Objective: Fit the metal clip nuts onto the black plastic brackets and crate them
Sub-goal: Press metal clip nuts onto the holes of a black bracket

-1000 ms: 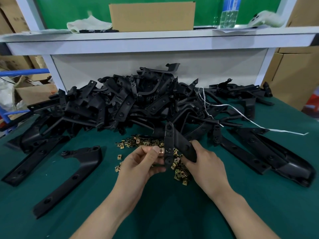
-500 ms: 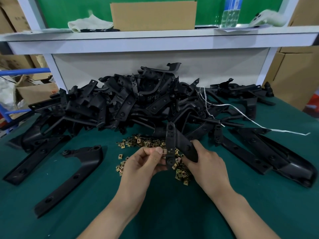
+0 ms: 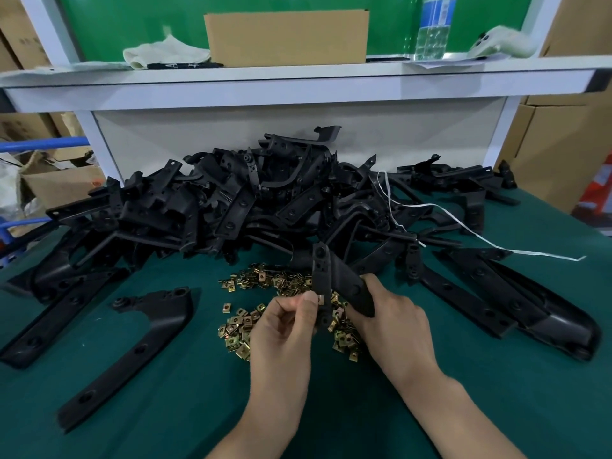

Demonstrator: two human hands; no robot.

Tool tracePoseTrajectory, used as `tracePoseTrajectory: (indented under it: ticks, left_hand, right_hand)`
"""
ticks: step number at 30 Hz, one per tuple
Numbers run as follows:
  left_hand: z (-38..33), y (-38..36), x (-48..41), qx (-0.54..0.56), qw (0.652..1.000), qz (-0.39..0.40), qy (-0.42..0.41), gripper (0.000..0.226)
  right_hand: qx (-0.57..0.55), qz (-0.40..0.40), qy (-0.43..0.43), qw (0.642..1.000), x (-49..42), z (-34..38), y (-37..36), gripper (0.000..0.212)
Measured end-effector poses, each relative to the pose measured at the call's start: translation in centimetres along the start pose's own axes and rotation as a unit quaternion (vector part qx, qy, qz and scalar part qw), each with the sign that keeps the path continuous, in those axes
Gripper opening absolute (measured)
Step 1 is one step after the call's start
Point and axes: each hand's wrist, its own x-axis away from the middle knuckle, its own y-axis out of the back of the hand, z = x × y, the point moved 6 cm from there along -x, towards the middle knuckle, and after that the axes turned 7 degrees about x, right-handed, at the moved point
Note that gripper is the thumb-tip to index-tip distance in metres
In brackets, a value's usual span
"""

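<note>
My right hand point(image 3: 394, 321) grips a black plastic bracket point(image 3: 323, 271) that stands upright over the green table. My left hand point(image 3: 286, 326) pinches a brass-coloured clip nut point(image 3: 320, 300) against the bracket's left edge, about halfway down. Loose clip nuts point(image 3: 246, 323) lie scattered on the mat under and behind both hands. A big heap of black brackets point(image 3: 238, 207) fills the back of the table.
A long curved bracket point(image 3: 132, 349) lies flat at the left, and larger black parts point(image 3: 516, 299) lie at the right. White string point(image 3: 463, 230) trails over the heap. A shelf point(image 3: 298, 81) above holds a cardboard box point(image 3: 286, 38), a cloth and a bottle.
My left hand's thumb and fingers have closed in tighter on the clip nut at the bracket's edge. The bracket and my right hand have hardly shifted.
</note>
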Motion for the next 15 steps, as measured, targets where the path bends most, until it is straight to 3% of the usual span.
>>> tracePoseTrajectory:
  ticks: [5,9,11,15]
  left_hand:
    - [0.52,-0.4,-0.12,-0.017,0.999,0.03,0.006,0.04]
    - [0.75,-0.89,0.32,-0.21,0.971,0.108,-0.035,0.034]
    - [0.41,-0.75,0.32,-0.284,0.951,0.098,-0.071,0.021]
    - [0.01,-0.28,0.09,-0.345,0.931,0.055,-0.103,0.04]
  right_hand:
    - [-0.017,0.007,-0.009,1.0,-0.07,-0.09,0.04,0.022]
    - [-0.018,0.011,-0.012,1.0,0.09,-0.21,0.26,0.025]
    - [-0.018,0.011,-0.012,1.0,0.25,-0.11,0.29,0.026]
    - [0.006,0.005,0.007,1.0,0.53,0.78,0.2,0.031]
